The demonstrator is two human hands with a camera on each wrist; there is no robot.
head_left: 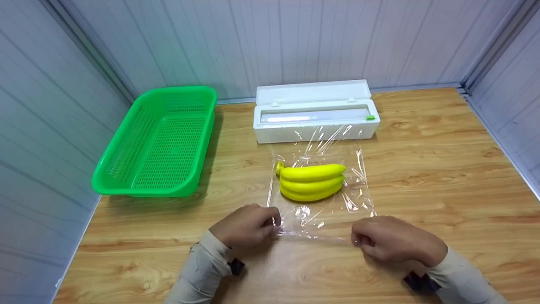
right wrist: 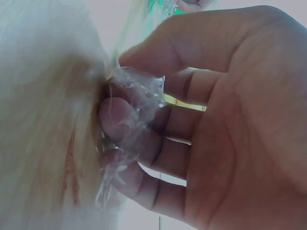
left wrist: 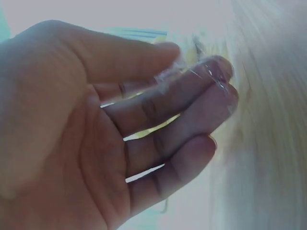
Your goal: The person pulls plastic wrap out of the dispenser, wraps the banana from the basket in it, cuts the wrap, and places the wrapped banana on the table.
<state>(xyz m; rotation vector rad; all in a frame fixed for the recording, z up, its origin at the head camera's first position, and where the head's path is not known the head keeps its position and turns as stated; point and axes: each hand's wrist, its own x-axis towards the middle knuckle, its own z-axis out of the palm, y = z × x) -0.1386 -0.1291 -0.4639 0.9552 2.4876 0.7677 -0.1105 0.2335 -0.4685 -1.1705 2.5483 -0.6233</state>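
Observation:
A sheet of clear cling film (head_left: 295, 215) stretches from the white dispenser box (head_left: 316, 133) toward the near side of the table. Over the film lies a bunch of yellow bananas (head_left: 312, 182), its stem to the left. My left hand (head_left: 249, 226) pinches the film's near left corner between thumb and fingers. At the near right corner, my right hand (head_left: 392, 238) grips the film, and crumpled film (right wrist: 139, 105) shows against its curled fingers in the right wrist view. The box's lid (head_left: 312, 92) stands raised, with the film roll (head_left: 314, 115) inside.
A green plastic basket (head_left: 198, 169) with slotted sides stands at the left of the wooden table (head_left: 443, 169). A green slider (head_left: 370, 118) sits on the box's right end. White panel walls (head_left: 295, 42) enclose the table at the back and sides.

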